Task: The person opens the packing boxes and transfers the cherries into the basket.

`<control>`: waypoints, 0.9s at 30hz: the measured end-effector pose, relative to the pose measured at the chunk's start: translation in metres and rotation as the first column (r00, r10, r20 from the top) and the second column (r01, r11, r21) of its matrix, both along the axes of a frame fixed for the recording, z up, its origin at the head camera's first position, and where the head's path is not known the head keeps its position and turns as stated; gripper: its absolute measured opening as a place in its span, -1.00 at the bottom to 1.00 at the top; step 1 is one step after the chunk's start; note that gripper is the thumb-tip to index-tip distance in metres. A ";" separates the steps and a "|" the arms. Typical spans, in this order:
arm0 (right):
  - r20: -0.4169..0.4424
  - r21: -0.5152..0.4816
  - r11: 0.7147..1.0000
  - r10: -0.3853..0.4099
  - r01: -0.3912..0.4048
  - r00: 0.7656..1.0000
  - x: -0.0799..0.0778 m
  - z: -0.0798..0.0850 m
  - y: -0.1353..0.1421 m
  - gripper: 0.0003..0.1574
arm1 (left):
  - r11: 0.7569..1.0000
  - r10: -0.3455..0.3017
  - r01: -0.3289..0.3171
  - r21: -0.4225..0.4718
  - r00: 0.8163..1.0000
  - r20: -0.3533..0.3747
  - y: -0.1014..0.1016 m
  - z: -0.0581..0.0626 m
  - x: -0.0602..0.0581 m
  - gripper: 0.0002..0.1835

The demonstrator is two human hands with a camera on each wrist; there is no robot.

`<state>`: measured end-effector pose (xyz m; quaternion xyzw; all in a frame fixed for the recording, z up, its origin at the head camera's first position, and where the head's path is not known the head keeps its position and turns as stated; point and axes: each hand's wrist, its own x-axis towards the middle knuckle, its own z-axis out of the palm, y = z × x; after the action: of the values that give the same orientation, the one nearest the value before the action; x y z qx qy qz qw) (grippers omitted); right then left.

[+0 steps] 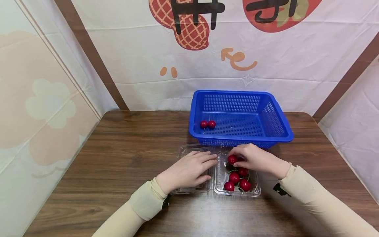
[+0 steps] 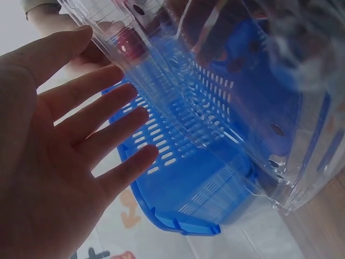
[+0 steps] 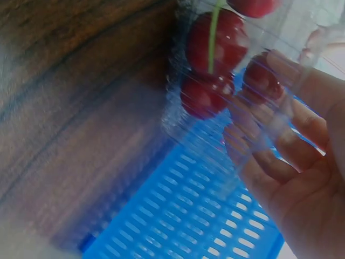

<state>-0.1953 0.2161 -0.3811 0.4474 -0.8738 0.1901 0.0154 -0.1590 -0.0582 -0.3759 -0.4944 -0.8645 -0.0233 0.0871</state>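
A clear plastic clamshell box [image 1: 217, 192] lies unfolded on the table, with several red cherries [image 1: 234, 178] on green stems in its right half. My right hand [image 1: 257, 159] reaches into that half and pinches one cherry [image 1: 232, 160] between thumb and fingers near the far end. In the right wrist view the pinched cherry [image 3: 262, 79] shows through the clear wall. My left hand [image 1: 189, 171] lies over the box's other half, its fingers spread and fairly straight, holding nothing. Those straight fingers [image 2: 116, 108] reach to the plastic edge in the left wrist view.
A blue perforated basket [image 1: 241, 135] stands just behind the box, with two cherries [image 1: 208, 124] in its left corner. The wooden table [image 1: 127, 154] meets a printed cloth backdrop [image 1: 142, 65] at the back.
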 end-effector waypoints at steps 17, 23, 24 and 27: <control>-0.072 -0.032 0.998 -0.054 0.052 0.996 0.012 0.030 0.007 -0.65 | 1.000 0.000 0.000 0.002 1.000 -0.012 -0.002 -0.002 0.000 -0.45; -0.099 -0.054 0.996 -0.073 0.068 0.992 0.015 0.040 0.009 -0.64 | 1.000 -0.006 0.007 0.005 1.000 -0.019 -0.002 -0.001 -0.001 -0.45; -0.104 -0.053 0.996 -0.075 0.070 0.992 0.015 0.041 0.009 -0.64 | 1.000 -0.007 0.007 0.005 1.000 -0.018 -0.002 -0.001 0.000 -0.46; -0.110 -0.050 0.996 -0.085 0.080 0.990 0.015 0.045 0.012 -0.63 | 1.000 -0.007 0.007 0.005 1.000 -0.015 -0.002 0.000 0.000 -0.46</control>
<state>-0.1803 0.2276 -0.3358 0.4202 -0.8848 0.1838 0.0824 -0.1591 -0.0601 -0.3763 -0.4973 -0.8621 -0.0222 0.0948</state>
